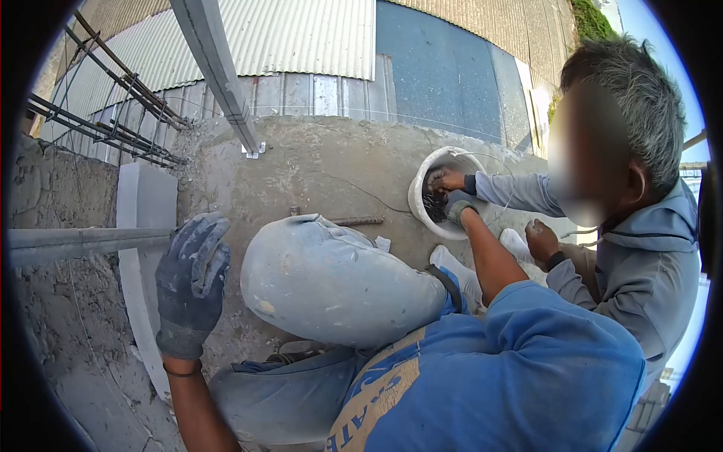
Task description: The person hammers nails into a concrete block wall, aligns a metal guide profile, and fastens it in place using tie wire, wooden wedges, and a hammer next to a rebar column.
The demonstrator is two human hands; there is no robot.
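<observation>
My left hand (194,271), in a dark, dusty work glove, is raised beside the end of a grey metal post (90,245) and a pale block edge (143,200). Its fingers are loosely bent, with a gap between them and nothing visible inside. My right hand (458,206), also gloved, reaches over the rim of a white bucket (419,184); its fingertips are hidden. Dark, thin small pieces (434,205), too small to name surely, lie in the bucket. A co-worker's bare hand (446,179) reaches in just beside mine.
The co-worker (640,226), in a grey hooded top, crouches at the right. A second metal post (226,83) stands on a bracket on the concrete floor (324,166). Rebar (113,135) juts out at upper left. A short rod (354,221) lies beyond my knee. Corrugated roofing (301,38) lies past the slab edge.
</observation>
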